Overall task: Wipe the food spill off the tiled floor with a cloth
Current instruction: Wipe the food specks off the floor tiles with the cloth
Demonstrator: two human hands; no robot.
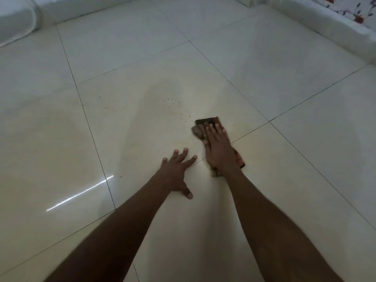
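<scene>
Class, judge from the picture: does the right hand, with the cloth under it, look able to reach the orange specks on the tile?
Probably yes. The right hand lies flat on the cloth, and the orange specks lie just beyond its far edge, with only bare tile between.

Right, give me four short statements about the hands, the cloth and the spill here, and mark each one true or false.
1. The right hand presses flat on the brown cloth. True.
2. The left hand holds a second cloth. False: it rests bare on the tiled floor, fingers spread.
3. Orange food specks lie beyond the cloth, to its left. True.
4. The cloth covers every speck. False: many specks lie exposed.
</scene>
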